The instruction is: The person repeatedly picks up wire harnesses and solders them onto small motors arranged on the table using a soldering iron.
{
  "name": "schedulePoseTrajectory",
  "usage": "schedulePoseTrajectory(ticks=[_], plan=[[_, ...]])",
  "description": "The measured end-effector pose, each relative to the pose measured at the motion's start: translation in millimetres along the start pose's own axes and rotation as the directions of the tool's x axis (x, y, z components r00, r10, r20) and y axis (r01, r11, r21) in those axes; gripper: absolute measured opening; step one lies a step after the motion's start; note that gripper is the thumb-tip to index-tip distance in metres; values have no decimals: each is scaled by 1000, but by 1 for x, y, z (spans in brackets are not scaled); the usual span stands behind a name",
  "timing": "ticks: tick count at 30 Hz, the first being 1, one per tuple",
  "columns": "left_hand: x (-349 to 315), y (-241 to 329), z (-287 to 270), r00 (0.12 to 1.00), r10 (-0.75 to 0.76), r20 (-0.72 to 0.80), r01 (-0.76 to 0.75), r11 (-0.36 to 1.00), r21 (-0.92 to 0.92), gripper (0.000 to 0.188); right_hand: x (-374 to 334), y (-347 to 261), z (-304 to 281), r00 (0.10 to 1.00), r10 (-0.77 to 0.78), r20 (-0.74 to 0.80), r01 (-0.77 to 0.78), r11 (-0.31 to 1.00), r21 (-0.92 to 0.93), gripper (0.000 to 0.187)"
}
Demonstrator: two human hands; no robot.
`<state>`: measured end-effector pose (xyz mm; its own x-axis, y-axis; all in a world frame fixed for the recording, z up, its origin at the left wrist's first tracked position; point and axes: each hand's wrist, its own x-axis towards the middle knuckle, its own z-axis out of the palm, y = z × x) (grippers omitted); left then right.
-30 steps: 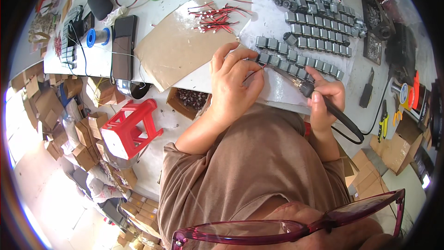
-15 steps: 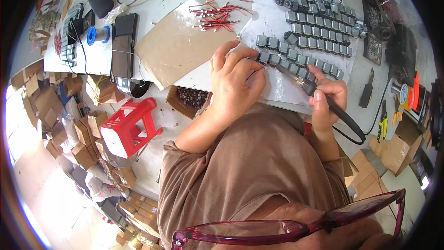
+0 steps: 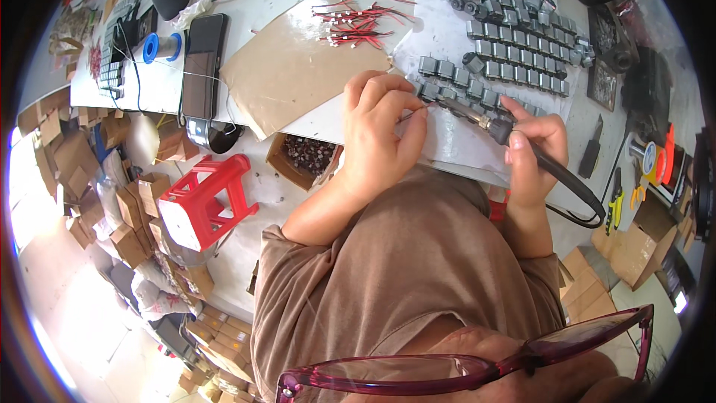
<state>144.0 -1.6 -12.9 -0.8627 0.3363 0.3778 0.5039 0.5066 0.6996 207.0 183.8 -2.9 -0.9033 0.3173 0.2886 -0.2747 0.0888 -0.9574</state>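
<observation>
My right hand [image 3: 538, 151] is wrapped round the black handle of a soldering iron [image 3: 498, 129]. Its metal tip points left, at the near row of small grey motors [image 3: 447, 94]. Close to that tip, my left hand [image 3: 384, 125] is closed in a pinch on a thin reddish wire [image 3: 409, 113]; the wire's far end is too small to make out. More small motors [image 3: 514, 54] stand in slanting rows on white paper beyond both hands. Up from my left hand, a pile of red and black wires [image 3: 358, 26] with small white connectors lies on brown cardboard [image 3: 291, 67].
On the left are a phone [image 3: 205, 67], a blue solder spool [image 3: 153, 48] and a keyboard [image 3: 115, 52]. A utility knife [image 3: 591, 151] and yellow-green cutters [image 3: 615, 205] lie at the right. Below the table edge stand a box of small parts [image 3: 306, 157] and a red stool [image 3: 209, 205].
The right hand and soldering iron have shifted slightly right, and the cable loop hangs farther right. The left hand keeps its pinch near the motors. The whole view has moved a little.
</observation>
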Motion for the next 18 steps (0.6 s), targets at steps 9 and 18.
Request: schedulePoseTrajectory(ticks=[9,18], plan=[[2,-5,-1,999,-29,19,29,999,-37,11,8,-1,10,997,15,74,-12,1000,-29,8],[2,-6,0,999,-43,23,44,998,-47,11,8,-1,10,996,7,86,-3,999,-46,9]])
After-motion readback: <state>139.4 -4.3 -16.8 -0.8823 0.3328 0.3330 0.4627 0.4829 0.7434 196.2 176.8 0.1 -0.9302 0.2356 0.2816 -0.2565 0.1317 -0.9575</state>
